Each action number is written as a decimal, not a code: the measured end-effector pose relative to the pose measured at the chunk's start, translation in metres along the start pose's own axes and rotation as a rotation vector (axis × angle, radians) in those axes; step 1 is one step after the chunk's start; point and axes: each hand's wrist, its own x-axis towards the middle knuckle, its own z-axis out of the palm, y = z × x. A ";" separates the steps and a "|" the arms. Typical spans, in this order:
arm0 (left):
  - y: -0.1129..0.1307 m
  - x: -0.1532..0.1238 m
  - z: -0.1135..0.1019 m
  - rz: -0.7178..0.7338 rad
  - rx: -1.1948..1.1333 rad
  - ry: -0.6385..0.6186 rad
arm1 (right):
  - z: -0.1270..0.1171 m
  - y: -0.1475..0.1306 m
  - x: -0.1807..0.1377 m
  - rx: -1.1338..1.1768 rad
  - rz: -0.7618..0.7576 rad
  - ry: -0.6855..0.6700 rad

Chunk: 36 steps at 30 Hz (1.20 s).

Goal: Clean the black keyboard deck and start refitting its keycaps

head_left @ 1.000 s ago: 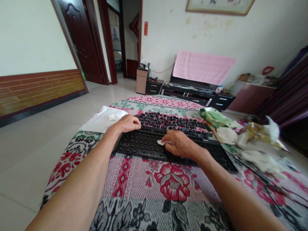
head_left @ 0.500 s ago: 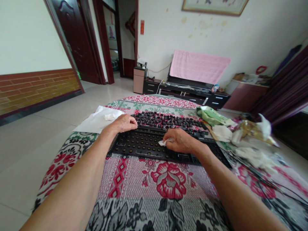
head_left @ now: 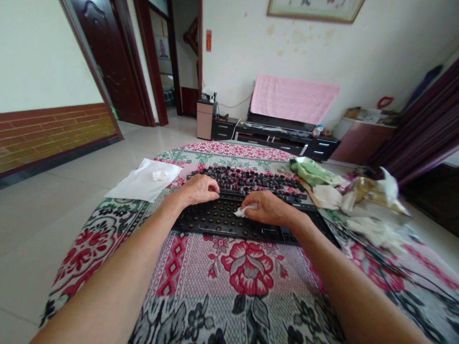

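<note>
A black keyboard base (head_left: 229, 229) with its keycaps off lies across the patterned tablecloth, rows of small round key seats showing. My right hand (head_left: 267, 208) pinches a crumpled white tissue (head_left: 245, 210) against the middle of the base. At the far rim, left of centre, my left hand (head_left: 201, 189) has its fingers closed on the keyboard's edge; the fingertips are partly hidden. Just beyond the base, many loose black keycaps (head_left: 247, 177) are spread in a wide band.
White paper (head_left: 131, 184) with a folded tissue (head_left: 159, 175) lies at the left. To the right are a green packet (head_left: 313, 172), crumpled tissues (head_left: 373, 231) and black cables (head_left: 383, 265). A TV under a pink towel (head_left: 294, 98) stands beyond the table.
My left hand has slid right along the keyboard's far rim, closer to my right hand. The right hand with the tissue stays about the same place; the view has shifted slightly.
</note>
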 end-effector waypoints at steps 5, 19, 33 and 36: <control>0.005 0.002 0.008 0.003 0.016 0.020 | -0.008 0.001 -0.003 -0.008 0.013 -0.083; 0.001 0.003 0.010 0.020 0.029 0.003 | 0.005 -0.031 0.004 -0.103 -0.126 -0.062; -0.001 0.003 0.010 0.064 0.050 0.024 | -0.015 -0.016 -0.004 -0.017 0.024 -0.239; 0.001 0.003 0.010 0.059 0.056 0.036 | -0.015 -0.014 -0.004 0.011 0.071 -0.280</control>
